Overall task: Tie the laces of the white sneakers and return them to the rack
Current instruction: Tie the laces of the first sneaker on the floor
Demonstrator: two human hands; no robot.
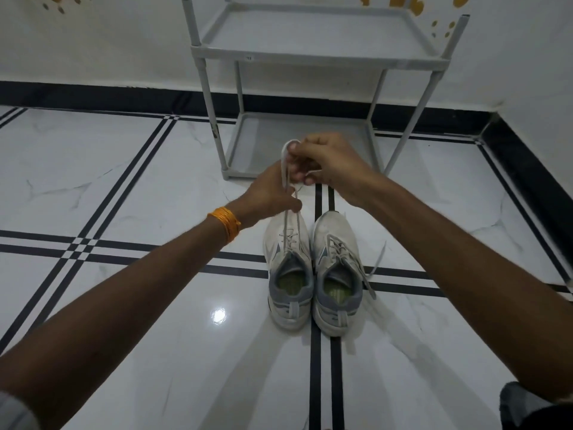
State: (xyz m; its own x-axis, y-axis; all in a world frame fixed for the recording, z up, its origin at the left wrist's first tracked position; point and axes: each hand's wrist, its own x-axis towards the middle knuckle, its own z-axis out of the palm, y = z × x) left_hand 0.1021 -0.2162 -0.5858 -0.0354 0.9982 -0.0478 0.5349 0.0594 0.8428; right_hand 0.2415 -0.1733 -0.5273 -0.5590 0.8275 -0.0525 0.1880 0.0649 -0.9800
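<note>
Two white sneakers with grey collars stand side by side on the floor, toes pointing away from me. The left sneaker (290, 274) has its laces (286, 178) pulled up taut above the toe. My left hand (271, 190) pinches those laces low down. My right hand (328, 162) holds a loop of the same laces higher up. The right sneaker (338, 274) has loose laces (372, 268) trailing onto the floor to its right. The grey two-shelf rack (313, 54) stands beyond the shoes against the wall, with nothing on its shelves.
The floor (124, 181) is glossy white tile with black stripe lines. A black skirting (93, 94) runs along the white walls, which meet in a corner at the right. A knee in dark cloth (533, 408) shows at the bottom right.
</note>
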